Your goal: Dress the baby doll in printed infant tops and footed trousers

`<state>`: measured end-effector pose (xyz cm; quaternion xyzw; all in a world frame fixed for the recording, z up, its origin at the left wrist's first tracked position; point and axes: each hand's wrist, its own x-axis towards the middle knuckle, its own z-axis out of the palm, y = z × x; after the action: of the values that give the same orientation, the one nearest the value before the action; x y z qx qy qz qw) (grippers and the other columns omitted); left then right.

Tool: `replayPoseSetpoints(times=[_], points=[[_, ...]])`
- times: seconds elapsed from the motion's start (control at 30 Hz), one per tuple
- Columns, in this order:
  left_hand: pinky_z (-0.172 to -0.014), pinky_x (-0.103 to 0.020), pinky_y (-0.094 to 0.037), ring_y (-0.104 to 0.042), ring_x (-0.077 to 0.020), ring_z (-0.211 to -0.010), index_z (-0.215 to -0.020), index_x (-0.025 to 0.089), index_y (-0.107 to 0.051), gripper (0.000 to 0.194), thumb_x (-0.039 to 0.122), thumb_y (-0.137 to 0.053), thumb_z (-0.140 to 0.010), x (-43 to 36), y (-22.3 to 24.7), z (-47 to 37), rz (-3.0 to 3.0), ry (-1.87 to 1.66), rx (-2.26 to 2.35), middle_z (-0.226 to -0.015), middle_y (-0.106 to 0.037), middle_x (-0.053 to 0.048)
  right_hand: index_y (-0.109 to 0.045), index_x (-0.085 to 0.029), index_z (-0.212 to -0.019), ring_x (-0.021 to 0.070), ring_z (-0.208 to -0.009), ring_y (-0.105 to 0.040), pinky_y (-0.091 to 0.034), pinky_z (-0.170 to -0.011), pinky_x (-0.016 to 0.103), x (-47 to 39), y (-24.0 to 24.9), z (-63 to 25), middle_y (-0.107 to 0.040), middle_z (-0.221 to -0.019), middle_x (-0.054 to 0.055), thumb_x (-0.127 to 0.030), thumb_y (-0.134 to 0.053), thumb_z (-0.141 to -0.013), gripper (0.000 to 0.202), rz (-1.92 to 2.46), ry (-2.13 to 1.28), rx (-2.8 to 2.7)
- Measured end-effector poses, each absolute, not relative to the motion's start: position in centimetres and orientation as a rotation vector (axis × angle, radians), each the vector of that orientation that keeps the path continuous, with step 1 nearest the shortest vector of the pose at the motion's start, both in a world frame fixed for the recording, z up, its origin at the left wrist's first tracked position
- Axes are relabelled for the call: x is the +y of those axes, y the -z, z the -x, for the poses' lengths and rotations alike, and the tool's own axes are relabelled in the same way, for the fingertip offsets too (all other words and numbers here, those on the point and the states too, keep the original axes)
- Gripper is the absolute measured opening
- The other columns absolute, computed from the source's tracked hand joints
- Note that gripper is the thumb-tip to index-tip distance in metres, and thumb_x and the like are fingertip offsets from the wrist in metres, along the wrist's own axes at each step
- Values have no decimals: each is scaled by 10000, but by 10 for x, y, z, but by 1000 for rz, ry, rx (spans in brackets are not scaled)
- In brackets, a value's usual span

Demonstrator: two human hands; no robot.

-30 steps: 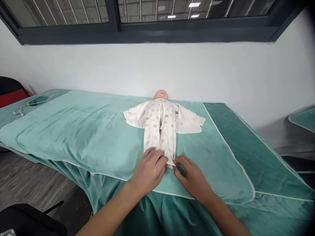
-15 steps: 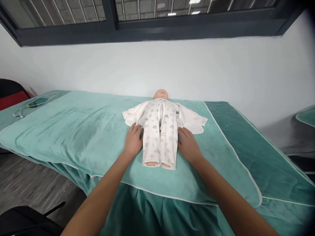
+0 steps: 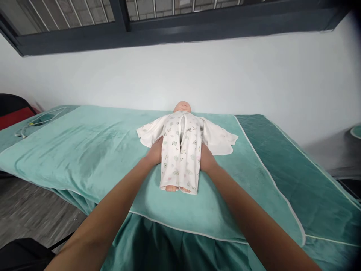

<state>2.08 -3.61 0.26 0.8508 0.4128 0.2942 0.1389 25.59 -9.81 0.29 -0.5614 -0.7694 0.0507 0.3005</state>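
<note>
A baby doll [image 3: 182, 106] lies on its back on a green cloth [image 3: 113, 150], head towards the wall, feet towards me. Over its body and legs are white printed trousers [image 3: 172, 150], and a white top [image 3: 217, 137] spreads out to both sides with its sleeves apart. My left hand [image 3: 155, 151] is at the left edge of the trousers, its fingers hidden under the cloth. At the right edge, my right hand [image 3: 207, 158] is tucked in the same way, fingers out of sight. The doll's toes show at the trouser cuffs.
A white wall [image 3: 180, 75] with a dark window frame [image 3: 197, 32] rises behind the bed. At the far left lie a coiled cable [image 3: 25, 130] and a red and black chair [image 3: 14, 114]. A black object [image 3: 25, 254] is at the lower left.
Both hands have moved inward, and their fingers have slipped beneath the trousers' sides. The view has shifted slightly.
</note>
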Motion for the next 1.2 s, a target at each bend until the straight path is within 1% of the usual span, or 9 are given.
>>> replayPoseSetpoints(times=[0.13, 0.3, 0.43, 0.53, 0.67, 0.8, 0.93, 1.13, 1.2], points=[[-1052, -417, -506, -584, -310, -1266, -1365, 155, -544, 515, 366, -597, -898, -36, -6, -26, -2353, -889, 1207, -1368, -626, -134, -644, -157, -1220, 347, -1140, -623, -502, -999, 487, -94, -6, -252, -675, -1235, 158, -275, -557, -870, 379, 1533, -301, -1813], [-1070, -424, -476, -539, -294, -1306, -1354, 134, -532, 467, 343, -546, -937, -37, -9, -28, -2348, -926, 1147, -1384, -609, -127, -701, -196, -1048, 332, -1023, -676, -561, -898, 452, -105, -7, -256, -735, -1079, 120, -310, -610, -820, 271, 1490, -421, -1804], [-963, -420, -522, -619, -280, -1128, -1156, 157, -640, 313, 333, -459, -971, -35, -5, -27, -2325, -896, 1221, -1233, -684, -104, -702, -193, -1052, 334, -1013, -684, -564, -891, 455, -114, -7, -260, -736, -1078, 119, -387, -594, -831, 313, 1452, -474, -1752], [-933, -424, -508, -627, -283, -1047, -1133, 159, -641, 280, 304, -486, -949, -35, -3, -25, -2396, -925, 1325, -1151, -696, -114, -701, -191, -1050, 336, -1041, -677, -556, -902, 447, -118, -8, -259, -731, -1105, 127, -390, -598, -829, 315, 1445, -439, -1792], [-854, -406, -482, -604, -280, -973, -1006, 163, -674, 199, 254, -523, -916, -42, -2, -20, -2603, -890, 1384, -1006, -678, -124, -693, -202, -1044, 309, -988, -678, -551, -829, 414, -125, -10, -260, -735, -1086, 125, -331, -536, -876, 263, 1524, -336, -1842], [-803, -385, -452, -570, -261, -965, -833, 200, -693, 197, 237, -517, -914, -54, 2, -10, -2737, -908, 1347, -962, -653, -107, -690, -181, -873, 275, -928, -639, -484, -812, 376, -137, -9, -265, -713, -939, 121, -209, -518, -841, 177, 1537, -118, -2007], [-781, -383, -433, -547, -253, -968, -766, 224, -703, 230, 190, -518, -898, -62, 7, -1, -2743, -899, 1300, -908, -649, -89, -624, -191, -735, 222, -805, -570, -402, -734, 335, -150, -8, -266, -655, -775, 78, -112, -456, -850, 218, 1521, 31, -2129], [-742, -360, -423, -567, -220, -831, -671, 210, -631, 256, 149, -481, -869, -59, 7, 2, -2584, -945, 1353, -762, -635, -60, -645, -175, -917, 254, -935, -530, -382, -766, 355, -150, -8, -271, -661, -1026, 101, -92, -487, -839, 195, 1660, 196, -2070], [-753, -352, -430, -579, -209, -808, -687, 208, -621, 247, 121, -453, -846, -58, 7, 3, -2527, -969, 1377, -749, -642, -48, -646, -173, -931, 261, -939, -521, -385, -771, 362, -146, -7, -276, -655, -1026, 103, -90, -489, -835, 201, 1721, 243, -2038]])
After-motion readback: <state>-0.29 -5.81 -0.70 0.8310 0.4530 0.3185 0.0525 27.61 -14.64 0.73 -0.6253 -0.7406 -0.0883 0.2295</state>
